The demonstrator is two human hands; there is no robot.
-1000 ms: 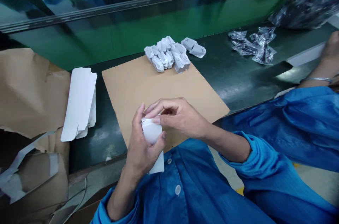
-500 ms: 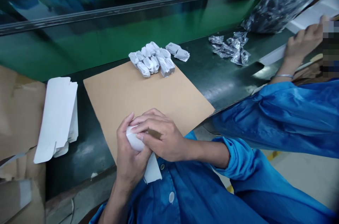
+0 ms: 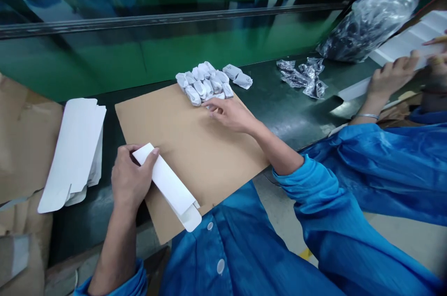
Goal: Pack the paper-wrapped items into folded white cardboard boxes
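A long white cardboard box (image 3: 171,182) is in my left hand (image 3: 132,177), whose fingers and thumb close around its far end. The box lies slantwise, its near end showing an unfolded flap. My right hand (image 3: 232,114) reaches over the brown cardboard sheet (image 3: 195,147), fingers stretched toward a pile of small white-wrapped packets (image 3: 204,82). Its fingertips are at the front edge of the pile; whether they touch a packet I cannot tell. Two similar packets (image 3: 237,75) lie just right of the pile.
Flat white box blanks (image 3: 75,147) are stacked on the dark table at left, beside a brown carton (image 3: 28,142). Clear plastic-bagged items (image 3: 305,76) and a large plastic bag (image 3: 370,28) lie at right. A co-worker's hand (image 3: 393,74) is near white trays (image 3: 408,37).
My hands have separated. The right one has let go of the white box and moved forward to the packets; the left has carried the box left, and it now shows along its length.
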